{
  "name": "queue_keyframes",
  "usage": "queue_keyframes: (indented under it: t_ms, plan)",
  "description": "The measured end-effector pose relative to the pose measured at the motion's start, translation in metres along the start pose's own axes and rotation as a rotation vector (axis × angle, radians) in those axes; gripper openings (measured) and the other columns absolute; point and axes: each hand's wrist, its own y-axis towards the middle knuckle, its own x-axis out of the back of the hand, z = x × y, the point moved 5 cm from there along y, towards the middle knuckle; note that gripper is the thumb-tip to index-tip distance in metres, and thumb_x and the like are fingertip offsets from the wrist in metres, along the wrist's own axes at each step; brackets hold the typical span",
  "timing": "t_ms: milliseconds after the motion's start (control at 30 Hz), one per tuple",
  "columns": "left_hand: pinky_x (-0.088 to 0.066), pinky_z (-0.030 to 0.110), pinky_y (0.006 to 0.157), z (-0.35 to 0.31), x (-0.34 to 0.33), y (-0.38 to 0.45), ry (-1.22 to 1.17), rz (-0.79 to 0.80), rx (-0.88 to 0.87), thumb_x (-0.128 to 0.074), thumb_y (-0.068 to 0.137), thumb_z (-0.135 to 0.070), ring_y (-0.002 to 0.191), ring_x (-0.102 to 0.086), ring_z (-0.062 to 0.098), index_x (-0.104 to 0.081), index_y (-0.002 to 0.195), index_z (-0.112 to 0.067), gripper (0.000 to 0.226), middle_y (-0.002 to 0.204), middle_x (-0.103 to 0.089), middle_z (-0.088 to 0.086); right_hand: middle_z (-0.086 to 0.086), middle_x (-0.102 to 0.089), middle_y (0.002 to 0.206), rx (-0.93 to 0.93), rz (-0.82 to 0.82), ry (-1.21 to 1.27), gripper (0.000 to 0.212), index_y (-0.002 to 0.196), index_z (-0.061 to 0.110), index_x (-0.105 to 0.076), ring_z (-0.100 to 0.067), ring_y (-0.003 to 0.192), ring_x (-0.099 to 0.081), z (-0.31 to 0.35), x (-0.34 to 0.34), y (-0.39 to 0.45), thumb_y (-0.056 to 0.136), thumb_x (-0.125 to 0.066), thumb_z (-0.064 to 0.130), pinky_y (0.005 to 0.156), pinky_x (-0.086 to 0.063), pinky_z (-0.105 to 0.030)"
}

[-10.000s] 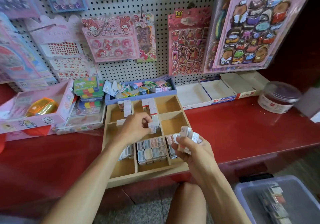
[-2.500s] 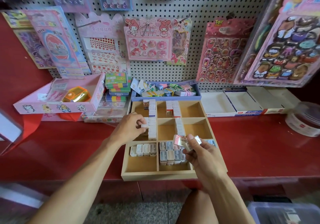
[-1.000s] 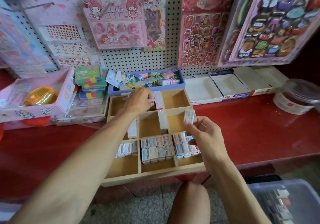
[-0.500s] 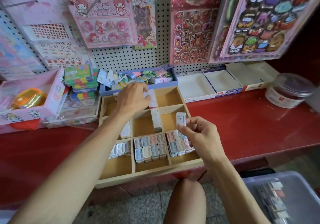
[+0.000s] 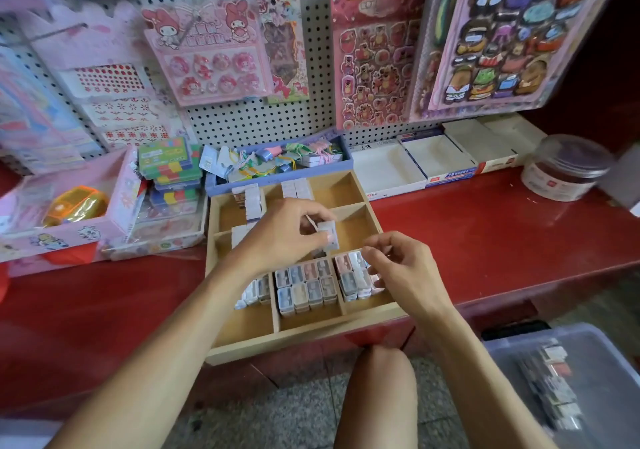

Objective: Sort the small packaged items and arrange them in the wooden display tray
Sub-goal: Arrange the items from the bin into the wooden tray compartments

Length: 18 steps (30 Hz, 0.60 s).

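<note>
The left hand (image 5: 284, 237) reaches over the middle of the tray (image 5: 304, 343), its thumb and fingers pinching a small white pack (image 5: 328, 234) held upright above the centre cell. Just right of it and a little nearer the person, the right hand (image 5: 403, 268) hovers over the tray's near right cell with its fingers loosely curled; whether it holds anything cannot be told. Under and just left of the right hand lie rows of packs (image 5: 308, 285), face up and touching side by side in the near middle and near right cells, with a few more standing under the left forearm in the near left cell. Beyond the left hand, stacks (image 5: 251, 200) stand on edge in the far left and far middle cells. The far right cell, beyond the right hand, shows bare wood. Past the tray sits a blue box (image 5: 277, 178) of mixed small goods. Down by the right forearm stands a clear bin (image 5: 588, 379) with more packs in it.
</note>
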Motion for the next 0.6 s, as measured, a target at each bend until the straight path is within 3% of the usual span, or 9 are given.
queue_keyframes:
  t_ms: [133,300,467,600]
  plan:
    - [-0.041,0.004,0.063,0.019,0.001,-0.004,0.190,-0.044,0.060,-0.072,0.083,-0.010,0.070,-0.058,-0.008,-0.070,0.099,-0.022,0.020,0.087,-0.064,-0.018,0.007,-0.065,0.067,-0.060,-0.152,0.019,0.010,0.090,0.016,-0.071,-0.019,0.072,-0.066,-0.015,0.037,-0.013,0.092,-0.066,0.008,0.065,-0.056,-0.039]
    - [-0.040,0.015,0.066,0.029,-0.013,-0.003,0.239,-0.036,0.068,-0.072,0.082,-0.009,0.071,-0.055,-0.006,-0.068,0.095,-0.021,0.018,0.082,-0.058,-0.021,-0.013,-0.072,0.082,-0.113,-0.311,0.042,0.010,0.093,0.017,-0.070,-0.021,0.077,-0.068,-0.030,0.083,-0.033,0.095,-0.063,0.010,0.070,-0.053,-0.036]
    - [-0.050,0.027,0.076,0.033,-0.029,0.006,0.352,-0.058,0.027,-0.074,0.080,-0.012,0.081,-0.059,0.010,-0.073,0.095,-0.018,0.016,0.093,-0.064,-0.007,-0.007,-0.073,0.083,-0.160,-0.391,0.092,0.013,0.092,0.019,-0.069,-0.011,0.071,-0.069,-0.044,0.106,-0.049,0.097,-0.061,0.010,0.071,-0.055,-0.036]
    - [-0.046,0.020,0.077,0.038,-0.027,0.007,0.276,-0.062,0.057,-0.069,0.086,-0.017,0.078,-0.057,-0.002,-0.076,0.099,-0.017,0.014,0.091,-0.060,-0.012,-0.011,-0.073,0.087,-0.168,-0.402,0.076,0.014,0.092,0.019,-0.069,-0.014,0.073,-0.070,-0.050,0.109,-0.053,0.097,-0.061,0.010,0.071,-0.054,-0.035]
